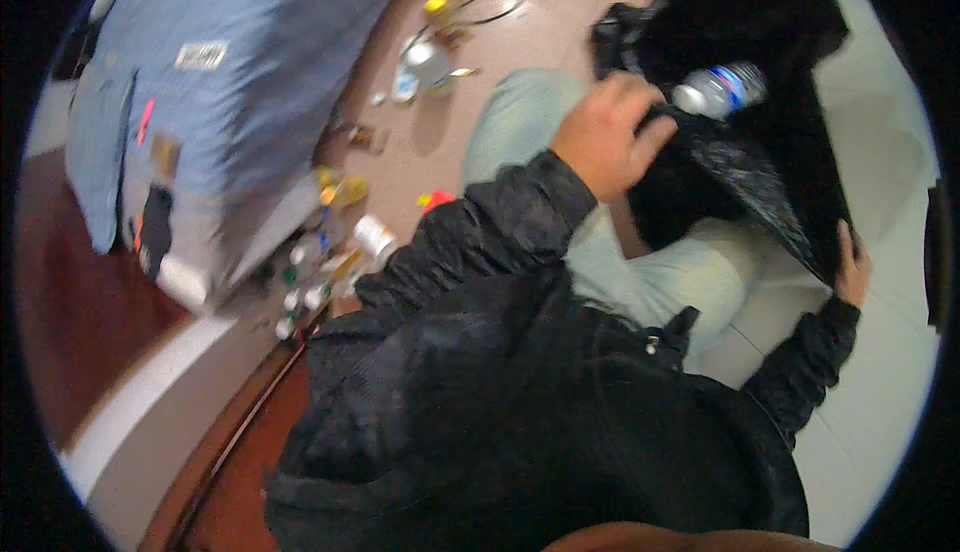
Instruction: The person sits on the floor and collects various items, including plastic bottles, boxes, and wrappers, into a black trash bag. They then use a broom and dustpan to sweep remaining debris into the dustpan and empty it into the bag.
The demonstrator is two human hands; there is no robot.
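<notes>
Holding a black plastic bag [745, 157] by its edge, a person sits with bent knees, seen from above. Taking the whole view as a clock face, the bag is at 2 o'clock, its mouth spread wide. Over its dark plastic is a clear plastic bottle [735, 89] with a white cap and blue label, tilted, its cap pointing toward 8 o'clock; whether it touches the bag cannot be told.

The left-hand grip [650, 112], between 1 and 2 o'clock, is just beside the bottle's cap. Its fingers are half curled and the thumb stands apart from them; whether they pinch the bag's rim cannot be told. The right-hand grip [850, 252], at 3 o'clock, is closed about the bag's edge, partly hidden by it.

Pale jeans [690, 262] show below the bag, and a black jacket [550, 402] fills the view around 6 o'clock. Pale tiles [885, 152] lie at 2 to 3 o'clock.

Farther off, a jar [428, 64] and a yellow-capped container [437, 7] stand on a pinkish floor [550, 12] between 11 and 12 o'clock. A white bottle [375, 237] lies among small, blurred containers at 9 o'clock, near a large piece of furniture under a grey-blue cover [260, 82] at 10 o'clock.
</notes>
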